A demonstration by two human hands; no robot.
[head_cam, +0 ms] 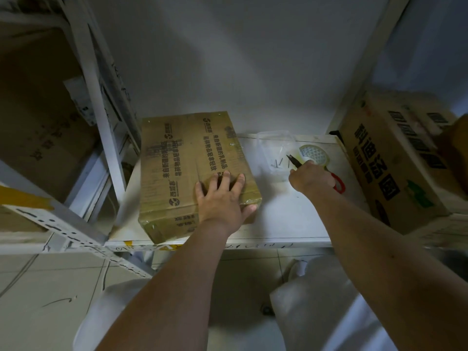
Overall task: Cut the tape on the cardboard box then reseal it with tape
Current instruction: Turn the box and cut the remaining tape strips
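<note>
Firmly, right hand (310, 177) grip around scissors (338, 184).

Cardboard box (192, 158), top face: columns of black Chinese print, partly legible as 来自新疆的乳制品 and 易碎物品轻拿轻放, with a round logo beside 西域春. Larger carton (390, 163) at right: big bold Chinese characters, blurred, not reliably readable.
</note>
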